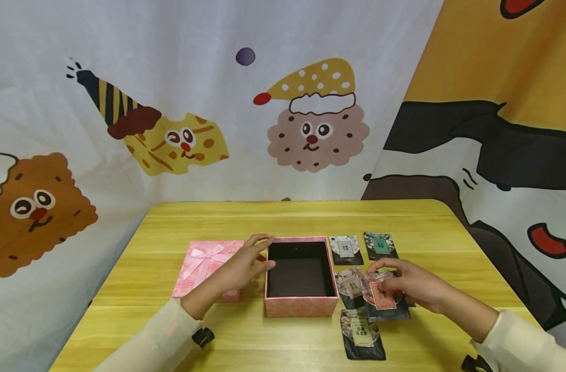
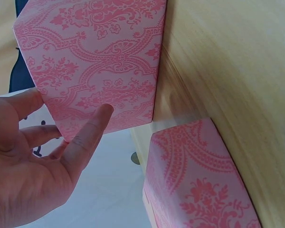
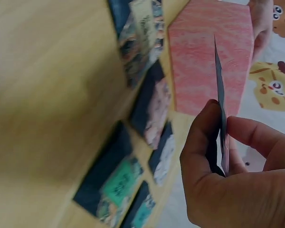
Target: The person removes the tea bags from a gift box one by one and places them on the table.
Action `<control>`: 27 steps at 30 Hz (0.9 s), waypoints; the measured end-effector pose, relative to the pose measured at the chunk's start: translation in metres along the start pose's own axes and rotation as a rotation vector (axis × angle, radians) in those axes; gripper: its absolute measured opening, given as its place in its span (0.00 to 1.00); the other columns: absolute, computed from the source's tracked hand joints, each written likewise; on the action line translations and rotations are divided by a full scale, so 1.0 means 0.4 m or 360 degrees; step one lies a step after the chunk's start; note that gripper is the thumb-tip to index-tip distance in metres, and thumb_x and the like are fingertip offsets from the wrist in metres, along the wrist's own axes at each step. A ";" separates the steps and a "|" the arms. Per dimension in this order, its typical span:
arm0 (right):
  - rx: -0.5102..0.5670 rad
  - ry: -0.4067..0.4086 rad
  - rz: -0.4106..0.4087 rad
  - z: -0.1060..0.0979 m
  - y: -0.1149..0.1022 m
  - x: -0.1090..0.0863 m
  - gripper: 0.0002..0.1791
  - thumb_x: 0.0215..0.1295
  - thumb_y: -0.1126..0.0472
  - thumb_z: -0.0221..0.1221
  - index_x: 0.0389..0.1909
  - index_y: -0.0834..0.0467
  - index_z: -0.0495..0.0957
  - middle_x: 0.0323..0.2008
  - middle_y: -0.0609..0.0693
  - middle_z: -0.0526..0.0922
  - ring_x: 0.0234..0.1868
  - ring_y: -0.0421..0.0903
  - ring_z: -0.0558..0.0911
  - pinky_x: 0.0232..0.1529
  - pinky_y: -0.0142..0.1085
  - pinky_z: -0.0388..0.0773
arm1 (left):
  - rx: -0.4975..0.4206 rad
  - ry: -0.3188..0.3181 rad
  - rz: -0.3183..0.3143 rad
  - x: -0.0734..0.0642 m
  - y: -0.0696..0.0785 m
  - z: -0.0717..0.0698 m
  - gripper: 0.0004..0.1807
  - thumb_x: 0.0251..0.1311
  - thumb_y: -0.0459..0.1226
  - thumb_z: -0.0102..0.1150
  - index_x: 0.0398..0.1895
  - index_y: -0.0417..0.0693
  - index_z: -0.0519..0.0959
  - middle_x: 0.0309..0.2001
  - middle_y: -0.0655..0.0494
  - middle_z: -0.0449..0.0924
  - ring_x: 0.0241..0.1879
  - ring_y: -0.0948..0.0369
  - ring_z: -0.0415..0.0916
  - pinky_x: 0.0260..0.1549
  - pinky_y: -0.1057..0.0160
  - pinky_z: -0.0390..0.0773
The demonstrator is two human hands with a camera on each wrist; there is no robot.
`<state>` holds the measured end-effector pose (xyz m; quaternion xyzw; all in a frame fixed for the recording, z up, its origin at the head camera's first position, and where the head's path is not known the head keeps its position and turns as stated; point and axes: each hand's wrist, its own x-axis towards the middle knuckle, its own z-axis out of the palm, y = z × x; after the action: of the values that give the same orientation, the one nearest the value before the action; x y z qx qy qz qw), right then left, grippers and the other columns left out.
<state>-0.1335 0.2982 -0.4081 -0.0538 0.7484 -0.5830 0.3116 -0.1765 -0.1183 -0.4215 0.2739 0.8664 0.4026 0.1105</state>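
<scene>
My left hand (image 1: 246,261) grips the back-left corner of an open pink patterned box (image 1: 301,307) with a black inside. In the left wrist view a finger lies along the box's outer wall (image 2: 109,52), and other fingers sit at its rim. My right hand (image 1: 415,284) pinches a flat dark sachet (image 1: 384,302) with a coral label between thumb and fingers, to the right of the box. In the right wrist view this sachet (image 3: 221,102) appears edge-on, raised over the table. It partly hides a teal-labelled sachet (image 3: 116,183) lying below it.
A pink lid (image 1: 203,261) with a ribbon bow lies left of the box, partly behind my left forearm. Right of the box lie sachets with a white label (image 1: 346,250), a teal label (image 1: 380,245), a pinkish label (image 1: 350,287) and a yellowish label (image 1: 363,336). A printed curtain hangs behind the table (image 1: 143,289).
</scene>
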 end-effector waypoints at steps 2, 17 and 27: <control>0.0026 -0.0022 0.0014 -0.009 0.018 -0.005 0.20 0.71 0.67 0.59 0.62 0.67 0.71 0.19 0.44 0.66 0.21 0.42 0.61 0.22 0.38 0.58 | -0.0002 0.0000 -0.0001 0.000 0.000 0.000 0.36 0.74 0.36 0.59 0.80 0.36 0.58 0.76 0.41 0.56 0.49 0.50 0.82 0.31 0.68 0.80; 0.0042 -0.0120 0.0101 -0.036 0.114 -0.038 0.17 0.70 0.69 0.60 0.57 0.69 0.74 0.21 0.46 0.74 0.21 0.42 0.64 0.24 0.38 0.62 | 0.0028 -0.0001 0.0016 0.001 0.004 -0.005 0.36 0.75 0.38 0.58 0.80 0.36 0.57 0.76 0.41 0.56 0.47 0.53 0.82 0.32 0.69 0.80; -0.0104 -0.0047 0.0105 -0.023 0.148 -0.061 0.17 0.66 0.72 0.61 0.55 0.69 0.75 0.37 0.54 0.78 0.24 0.45 0.68 0.24 0.38 0.68 | 0.0006 -0.0004 -0.0002 0.000 0.003 -0.002 0.36 0.75 0.37 0.59 0.80 0.36 0.57 0.76 0.42 0.56 0.49 0.51 0.82 0.32 0.69 0.80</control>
<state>-0.1021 0.3353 -0.4509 -0.0478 0.7637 -0.5469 0.3397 -0.1764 -0.1181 -0.4201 0.2742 0.8671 0.4007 0.1112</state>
